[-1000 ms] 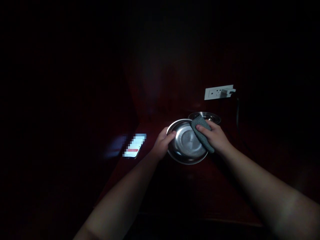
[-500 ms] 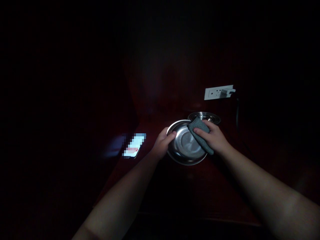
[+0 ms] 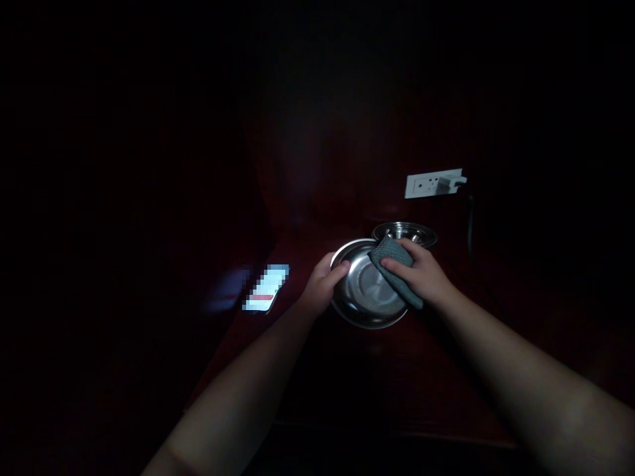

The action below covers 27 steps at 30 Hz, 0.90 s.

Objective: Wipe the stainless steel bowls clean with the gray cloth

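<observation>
A shiny steel plate is tilted up toward me over a dark reddish table. My left hand grips its left rim, thumb lying on the inner face. My right hand presses a folded grey cloth against the plate's upper right inside. The scene is very dark.
A second steel plate lies flat just behind the held one. A lit phone rests on the table to the left. On the back wall is a white socket with a plug and a dark cable hanging down.
The cloth and my right hand have slid slightly left and down across the plate's inside. The plate has tilted a little. My left hand has stayed put.
</observation>
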Available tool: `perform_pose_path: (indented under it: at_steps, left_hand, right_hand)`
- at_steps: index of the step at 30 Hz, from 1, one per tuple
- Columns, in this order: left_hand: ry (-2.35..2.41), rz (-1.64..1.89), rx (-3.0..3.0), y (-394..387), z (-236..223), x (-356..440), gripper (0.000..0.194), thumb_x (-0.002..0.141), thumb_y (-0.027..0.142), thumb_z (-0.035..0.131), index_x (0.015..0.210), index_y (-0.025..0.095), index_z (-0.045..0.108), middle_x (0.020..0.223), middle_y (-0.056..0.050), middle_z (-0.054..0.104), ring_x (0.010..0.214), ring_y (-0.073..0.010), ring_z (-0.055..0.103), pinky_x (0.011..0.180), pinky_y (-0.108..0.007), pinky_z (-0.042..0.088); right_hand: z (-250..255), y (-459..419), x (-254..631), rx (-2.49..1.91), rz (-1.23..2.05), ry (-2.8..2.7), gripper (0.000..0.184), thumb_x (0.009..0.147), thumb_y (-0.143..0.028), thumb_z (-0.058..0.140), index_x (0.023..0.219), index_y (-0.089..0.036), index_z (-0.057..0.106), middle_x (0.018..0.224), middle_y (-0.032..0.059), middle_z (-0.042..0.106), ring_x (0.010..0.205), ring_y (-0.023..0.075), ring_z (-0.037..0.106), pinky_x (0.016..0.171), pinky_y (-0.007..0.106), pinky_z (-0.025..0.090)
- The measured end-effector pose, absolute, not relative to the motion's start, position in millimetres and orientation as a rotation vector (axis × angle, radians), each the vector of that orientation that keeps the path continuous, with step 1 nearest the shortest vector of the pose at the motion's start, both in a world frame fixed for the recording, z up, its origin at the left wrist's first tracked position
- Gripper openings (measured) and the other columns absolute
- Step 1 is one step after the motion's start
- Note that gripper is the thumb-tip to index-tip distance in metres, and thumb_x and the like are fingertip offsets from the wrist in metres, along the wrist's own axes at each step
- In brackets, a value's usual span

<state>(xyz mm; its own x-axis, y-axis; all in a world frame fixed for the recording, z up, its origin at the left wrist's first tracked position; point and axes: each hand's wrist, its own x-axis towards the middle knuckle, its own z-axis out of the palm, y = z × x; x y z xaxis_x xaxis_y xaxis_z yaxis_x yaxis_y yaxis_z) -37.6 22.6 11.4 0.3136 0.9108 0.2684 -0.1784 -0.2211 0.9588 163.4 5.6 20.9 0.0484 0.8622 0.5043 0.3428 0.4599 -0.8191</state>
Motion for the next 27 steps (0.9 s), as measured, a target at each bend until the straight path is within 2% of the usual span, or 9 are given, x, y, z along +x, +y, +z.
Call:
perform_pose_path:
  at_steps: [11, 13, 16, 18, 27]
  left_hand:
    - [0.708, 1.203, 1.414, 21.9, 12.6, -37.1, 0.034, 0.075, 0.038, 0.059, 0.101, 0.015, 0.060, 0.093, -0.005, 0.064, 0.086, -0.0190, 0.057, 0.082, -0.032, 0.042]
    - [0.704, 1.203, 1.413, 20.9, 13.6, -36.9, 0.034, 0.075, 0.038, 0.059, 0.101, 0.015, 0.060, 0.093, -0.005, 0.064, 0.087, -0.0193, 0.058, 0.082, -0.032, 0.042]
    - [0.704, 1.194, 1.407, 19.2, 14.7, -36.5, 0.035, 0.075, 0.038, 0.060, 0.101, 0.015, 0.060, 0.093, -0.005, 0.064, 0.087, -0.0197, 0.058, 0.082, -0.032, 0.042]
    - [0.704, 1.193, 1.402, 18.9, 15.1, -36.3, 0.034, 0.075, 0.038, 0.059, 0.100, 0.015, 0.060, 0.093, -0.005, 0.064, 0.087, -0.0196, 0.058, 0.082, -0.032, 0.042]
    - [0.718, 1.193, 1.424, 21.0, 13.8, -35.9, 0.034, 0.076, 0.037, 0.058, 0.102, 0.016, 0.059, 0.094, -0.005, 0.063, 0.087, -0.0181, 0.057, 0.082, -0.031, 0.041]
  right_hand:
    - [17.6, 6.4, 163.3, -1.063, 0.537, -1.567, 0.045, 0.064, -0.044, 0.070, 0.100, -0.020, 0.057, 0.090, 0.0037, 0.061, 0.082, 0.0215, 0.057, 0.074, 0.035, 0.045]
    - [15.8, 7.2, 164.3, -1.056, 0.521, -1.580, 0.041, 0.070, -0.046, 0.064, 0.101, -0.021, 0.057, 0.093, 0.0038, 0.061, 0.084, 0.0219, 0.057, 0.076, 0.035, 0.045]
    - [12.4, 10.4, 166.6, -1.068, 0.497, -1.547, 0.036, 0.083, -0.049, 0.044, 0.101, -0.021, 0.058, 0.096, 0.0042, 0.062, 0.088, 0.0220, 0.056, 0.079, 0.036, 0.043]
    - [10.8, 12.7, 167.9, -1.097, 0.483, -1.522, 0.037, 0.086, -0.048, 0.039, 0.101, -0.022, 0.059, 0.095, 0.0042, 0.062, 0.088, 0.0219, 0.056, 0.079, 0.036, 0.042]
    - [15.1, 11.7, 167.8, -1.091, 0.495, -1.582, 0.034, 0.079, -0.045, 0.052, 0.103, -0.022, 0.058, 0.097, 0.0042, 0.063, 0.089, 0.0229, 0.057, 0.079, 0.038, 0.044]
